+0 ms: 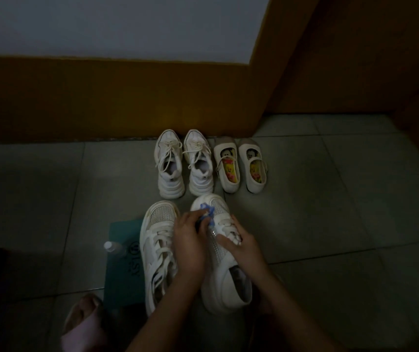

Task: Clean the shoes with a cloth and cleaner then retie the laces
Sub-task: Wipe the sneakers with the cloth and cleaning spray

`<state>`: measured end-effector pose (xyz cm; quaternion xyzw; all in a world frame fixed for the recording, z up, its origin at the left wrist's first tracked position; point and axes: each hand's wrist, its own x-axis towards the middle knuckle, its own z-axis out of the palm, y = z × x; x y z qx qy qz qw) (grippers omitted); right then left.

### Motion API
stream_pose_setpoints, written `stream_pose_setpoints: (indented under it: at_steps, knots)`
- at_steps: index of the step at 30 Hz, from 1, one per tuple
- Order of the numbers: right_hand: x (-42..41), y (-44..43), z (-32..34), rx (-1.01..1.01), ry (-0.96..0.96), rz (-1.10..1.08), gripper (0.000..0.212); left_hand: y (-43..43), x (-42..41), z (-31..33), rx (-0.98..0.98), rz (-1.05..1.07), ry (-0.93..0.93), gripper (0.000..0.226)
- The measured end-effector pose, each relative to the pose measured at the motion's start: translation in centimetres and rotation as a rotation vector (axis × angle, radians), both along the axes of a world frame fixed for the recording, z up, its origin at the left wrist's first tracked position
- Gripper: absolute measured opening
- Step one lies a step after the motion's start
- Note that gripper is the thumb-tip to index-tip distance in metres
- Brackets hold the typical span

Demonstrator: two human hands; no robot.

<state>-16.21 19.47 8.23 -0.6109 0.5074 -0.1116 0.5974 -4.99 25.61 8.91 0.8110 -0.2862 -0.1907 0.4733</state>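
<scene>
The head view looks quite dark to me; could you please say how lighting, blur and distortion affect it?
Head view: dim overall, darkest at the edges, no glare; the blue cloth on the held shoe is readable; the bottle at left is soft and faint; wide-angle bowing curves the skirting and the joints of the floor tiles.

Dim, underexposed, soft. The pair of white laced sneakers [170, 171] shows brightest; the floor [38, 199] left of it sinks into shadow, and the skirting [101, 97] behind it bows from the lens.
</scene>
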Motion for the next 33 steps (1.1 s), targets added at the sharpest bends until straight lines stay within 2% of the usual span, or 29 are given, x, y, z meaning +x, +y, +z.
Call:
stream_pose_setpoints:
  at_steps: [5, 12, 19, 33]
  knots:
    - [0.0, 0.0, 0.3, 0.026, -0.012, -0.022, 0.066, 0.4, -0.9, 0.1, 0.018, 0.054, 0.006, 0.018]
    - [0.0, -0.1, 0.5, 0.063, -0.043, -0.015, 0.065, 1.5, -1.1, 0.0, 0.035, -0.033, -0.059, 0.018]
    - [-0.1, -0.2, 0.7, 0.077, -0.061, -0.022, 0.061, 2.1, -2.0, 0.2, 0.056, -0.003, -0.047, 0.018]
    - [-0.4, -0.3, 0.9, 0.073, -0.049, -0.035, 0.06, 5.9, -5.9, 0.2, 0.079, 0.033, 0.115, 0.019]
